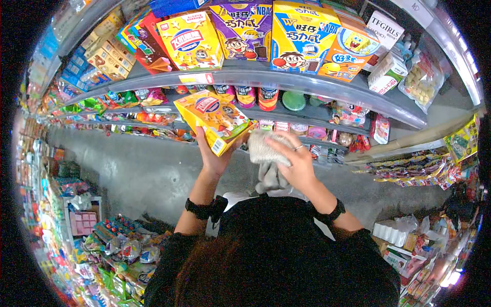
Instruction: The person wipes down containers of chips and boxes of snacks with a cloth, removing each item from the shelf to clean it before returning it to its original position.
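My left hand (pixel 216 157) is closed around the lower end of a yellow snack box (pixel 214 116), which is tilted in front of the shelf. The box has a red and blue logo, a cartoon picture and a barcode on its end face. In my right hand (pixel 296 162) is a bunched grey cloth (pixel 269 153), held close to the right end of the box, with part of it hanging down. A matching yellow box (pixel 191 41) stands on the shelf above.
Purple (pixel 242 31) and yellow-blue cartons (pixel 300 38) line the upper shelf (pixel 245 77), with an orange SpongeBob box (pixel 349 51) beside them. Cans (pixel 267 98) and bagged snacks fill lower shelves. Hanging packets (pixel 414 169) jut out at right. Stacked goods (pixel 125 245) lie behind at left.
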Motion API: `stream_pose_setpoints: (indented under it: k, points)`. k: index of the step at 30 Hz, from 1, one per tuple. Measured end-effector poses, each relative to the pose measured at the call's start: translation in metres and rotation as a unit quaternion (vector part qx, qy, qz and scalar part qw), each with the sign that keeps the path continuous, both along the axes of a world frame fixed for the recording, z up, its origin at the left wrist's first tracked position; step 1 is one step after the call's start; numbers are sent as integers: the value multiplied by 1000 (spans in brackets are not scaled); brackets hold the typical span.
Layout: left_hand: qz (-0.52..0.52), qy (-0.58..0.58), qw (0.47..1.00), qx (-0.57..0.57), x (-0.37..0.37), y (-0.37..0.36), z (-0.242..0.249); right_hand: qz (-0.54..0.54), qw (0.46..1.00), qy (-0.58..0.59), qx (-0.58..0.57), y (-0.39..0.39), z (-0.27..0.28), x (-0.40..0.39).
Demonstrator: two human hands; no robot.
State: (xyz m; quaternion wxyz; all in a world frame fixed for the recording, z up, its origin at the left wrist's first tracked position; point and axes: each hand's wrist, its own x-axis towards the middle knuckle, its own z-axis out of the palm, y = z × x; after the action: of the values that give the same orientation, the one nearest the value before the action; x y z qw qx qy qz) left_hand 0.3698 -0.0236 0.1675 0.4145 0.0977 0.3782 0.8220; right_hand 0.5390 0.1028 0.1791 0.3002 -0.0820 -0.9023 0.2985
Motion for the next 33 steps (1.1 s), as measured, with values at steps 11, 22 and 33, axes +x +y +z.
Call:
stream_pose_setpoints:
  k: [11, 22, 33]
  points:
    - [-41, -55, 997, 37, 28, 8, -2, -28, 979, 12, 203, 0, -10, -16]
    - [-12, -60, 998, -4, 29, 5, 5, 35, 972, 28, 230, -31, 15, -7]
    - [24, 16, 998, 47, 16, -15, 4, -145, 984, -98, 18, 17, -26, 21]
